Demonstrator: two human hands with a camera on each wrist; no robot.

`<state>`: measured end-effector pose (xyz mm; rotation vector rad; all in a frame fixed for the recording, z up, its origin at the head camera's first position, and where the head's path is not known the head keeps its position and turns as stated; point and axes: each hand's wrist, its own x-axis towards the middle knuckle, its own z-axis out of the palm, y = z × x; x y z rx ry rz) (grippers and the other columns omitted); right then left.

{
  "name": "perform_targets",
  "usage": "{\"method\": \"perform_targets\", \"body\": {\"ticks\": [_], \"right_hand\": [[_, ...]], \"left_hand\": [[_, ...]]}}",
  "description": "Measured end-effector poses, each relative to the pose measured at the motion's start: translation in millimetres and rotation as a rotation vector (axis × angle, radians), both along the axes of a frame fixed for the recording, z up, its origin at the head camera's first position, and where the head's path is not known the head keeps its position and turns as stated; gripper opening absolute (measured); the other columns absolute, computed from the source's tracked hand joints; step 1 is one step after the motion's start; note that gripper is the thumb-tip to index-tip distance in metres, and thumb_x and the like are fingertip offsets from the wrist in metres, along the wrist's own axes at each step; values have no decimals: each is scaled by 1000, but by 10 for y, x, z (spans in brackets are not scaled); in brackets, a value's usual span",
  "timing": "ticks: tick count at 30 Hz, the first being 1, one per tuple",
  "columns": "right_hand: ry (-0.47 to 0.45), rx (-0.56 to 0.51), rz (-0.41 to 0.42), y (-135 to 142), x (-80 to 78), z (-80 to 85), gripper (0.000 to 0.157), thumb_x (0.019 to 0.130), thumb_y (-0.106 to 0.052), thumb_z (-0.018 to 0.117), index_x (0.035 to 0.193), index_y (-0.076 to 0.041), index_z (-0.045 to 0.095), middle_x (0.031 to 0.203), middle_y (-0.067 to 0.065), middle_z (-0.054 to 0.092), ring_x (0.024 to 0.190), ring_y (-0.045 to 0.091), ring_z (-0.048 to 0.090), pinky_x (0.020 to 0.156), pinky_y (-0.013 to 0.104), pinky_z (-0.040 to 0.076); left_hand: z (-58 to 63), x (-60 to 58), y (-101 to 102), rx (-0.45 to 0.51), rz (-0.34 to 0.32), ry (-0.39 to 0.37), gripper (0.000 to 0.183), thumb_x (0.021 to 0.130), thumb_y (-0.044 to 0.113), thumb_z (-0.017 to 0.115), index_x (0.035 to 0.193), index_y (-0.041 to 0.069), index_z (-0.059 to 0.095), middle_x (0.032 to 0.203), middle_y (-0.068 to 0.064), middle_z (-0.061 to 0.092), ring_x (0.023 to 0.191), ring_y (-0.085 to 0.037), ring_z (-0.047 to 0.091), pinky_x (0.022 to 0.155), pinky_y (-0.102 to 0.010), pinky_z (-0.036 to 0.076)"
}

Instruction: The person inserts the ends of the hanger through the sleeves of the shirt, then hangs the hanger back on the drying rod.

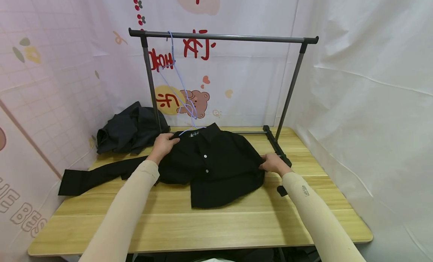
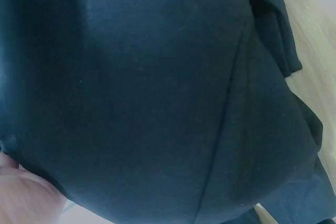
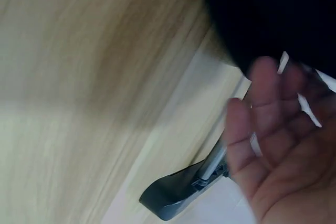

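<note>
A black button-up shirt (image 1: 221, 162) with white buttons lies over the table, one long sleeve (image 1: 105, 173) stretched out to the left. My left hand (image 1: 164, 144) grips it at the shoulder beside the collar; in the left wrist view dark cloth (image 2: 157, 98) fills most of the picture. My right hand (image 1: 272, 163) pinches the shirt's right edge. Seen by the right wrist camera, its lower fingers (image 3: 265, 90) are bent with gaps between them, close against the black cloth. A pale blue wire hanger (image 1: 193, 121) has its lower part at the shirt's neck opening.
A dark metal garment rack (image 1: 223, 37) stands behind the shirt, its right foot (image 1: 277, 149) near my right hand. Another pale blue hanger (image 1: 180, 79) hangs from its bar. Dark folded clothing (image 1: 132, 128) is heaped at the back left of the wooden table (image 1: 216, 232).
</note>
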<state>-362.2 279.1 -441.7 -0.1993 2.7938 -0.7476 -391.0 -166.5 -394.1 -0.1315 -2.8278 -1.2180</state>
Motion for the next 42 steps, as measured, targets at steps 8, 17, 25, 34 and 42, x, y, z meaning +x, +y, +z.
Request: {"method": "perform_targets", "body": {"ticks": [8,17,25,34,42], "right_hand": [[-121,108,-103,256,55,149,25,91,-11,57,107,6,65,87,16,67,75,26,64,67,39,54],[232,248,-220,829,125,491,22,81,-3,47,60,-9,48,63,8,48,58,25,42,56,37,37],[437,101,-365,1157,248,842,32,80,-5,38,53,-20,31,52,-5,24,51,14,20,49,30,21],[507,155,-531,1165,197,863,23,82,-5,43,63,-2,55,61,18,53,57,37,50,44,41,38],[309,185,-378,1047,163,739,19,83,-11,46,69,-1,52,70,20,52,60,32,48,47,38,39]], "left_hand": [[34,20,-118,5,55,24,48,103,24,56,140,-5,52,143,-24,50,131,-40,45,109,-50,35],[44,61,-224,54,87,46,38,103,24,55,129,-3,61,130,-23,58,119,-39,52,103,-50,39],[19,80,-272,78,88,41,36,103,25,54,127,-1,62,126,-22,60,114,-37,53,101,-49,40],[-7,56,-281,64,75,64,33,104,26,54,121,-1,64,116,-21,62,103,-36,55,92,-47,43],[6,44,-267,43,57,10,52,104,28,52,146,-3,45,148,-24,44,137,-40,38,112,-52,30]]}}
